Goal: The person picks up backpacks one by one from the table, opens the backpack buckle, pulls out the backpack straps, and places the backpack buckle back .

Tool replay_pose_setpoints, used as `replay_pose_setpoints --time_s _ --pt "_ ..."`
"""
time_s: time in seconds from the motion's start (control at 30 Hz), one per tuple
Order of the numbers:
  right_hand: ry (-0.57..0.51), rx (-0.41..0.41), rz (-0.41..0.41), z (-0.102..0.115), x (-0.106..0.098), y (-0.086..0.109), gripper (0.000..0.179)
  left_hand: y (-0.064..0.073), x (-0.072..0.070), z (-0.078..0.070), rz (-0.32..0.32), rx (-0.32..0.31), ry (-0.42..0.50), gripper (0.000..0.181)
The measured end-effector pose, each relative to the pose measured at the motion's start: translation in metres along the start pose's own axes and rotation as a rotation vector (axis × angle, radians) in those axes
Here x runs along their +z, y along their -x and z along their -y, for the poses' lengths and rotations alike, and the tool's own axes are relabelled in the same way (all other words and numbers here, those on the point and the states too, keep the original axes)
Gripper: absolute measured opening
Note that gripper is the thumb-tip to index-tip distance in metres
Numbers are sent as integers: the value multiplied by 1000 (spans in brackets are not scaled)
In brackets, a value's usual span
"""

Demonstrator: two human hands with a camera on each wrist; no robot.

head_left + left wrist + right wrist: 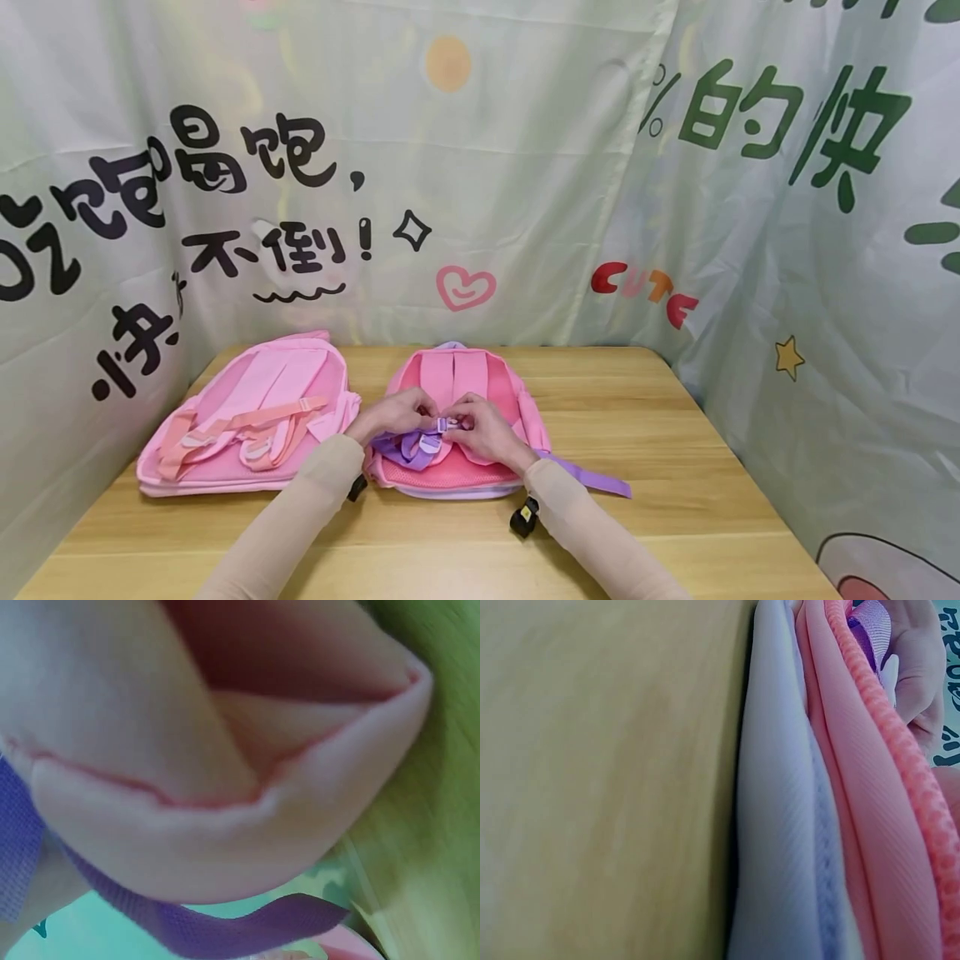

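A pink backpack [450,477] lies on the table with its shoulder straps facing up. Above its middle, both hands meet at a small light-coloured buckle [442,425] on a purple strap [397,450]. My left hand [405,412] pinches the purple strap on the buckle's left side. From the right, the thumb and fingertips of my right hand [486,427] pinch the buckle's other end. A second pale slider [430,443] hangs on the purple webbing just below. The left wrist view shows mostly pink fabric up close, with purple webbing [225,930] beneath it.
Another pink backpack [292,379] with orange straps [285,414] lies to the left. A loose purple strap end [600,482] trails right over the wooden table [637,533]. Printed cloth curtains [510,192] stand close behind and at the sides.
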State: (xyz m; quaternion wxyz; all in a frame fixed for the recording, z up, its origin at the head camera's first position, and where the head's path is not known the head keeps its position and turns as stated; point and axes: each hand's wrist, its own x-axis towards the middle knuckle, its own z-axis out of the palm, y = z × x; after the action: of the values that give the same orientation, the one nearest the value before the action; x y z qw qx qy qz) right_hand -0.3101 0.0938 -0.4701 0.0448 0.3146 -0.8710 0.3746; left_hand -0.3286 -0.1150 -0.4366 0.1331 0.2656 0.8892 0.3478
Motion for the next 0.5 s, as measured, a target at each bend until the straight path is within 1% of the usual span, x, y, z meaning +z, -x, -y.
replay_pose_setpoints --time_s 0.17,0.3,0.4,0.5 --pt "6 -30 1 0 0 0 27 2 -3 1 22 30 24 7" --pt "-5 -24 1 0 0 1 26 2 -8 4 53 58 5 5" --pt "-28 -11 -3 -1 -1 2 26 1 -8 4 49 60 -16 6" --pt "-57 -1 -11 -2 0 2 27 -1 -6 3 32 50 -17 7"
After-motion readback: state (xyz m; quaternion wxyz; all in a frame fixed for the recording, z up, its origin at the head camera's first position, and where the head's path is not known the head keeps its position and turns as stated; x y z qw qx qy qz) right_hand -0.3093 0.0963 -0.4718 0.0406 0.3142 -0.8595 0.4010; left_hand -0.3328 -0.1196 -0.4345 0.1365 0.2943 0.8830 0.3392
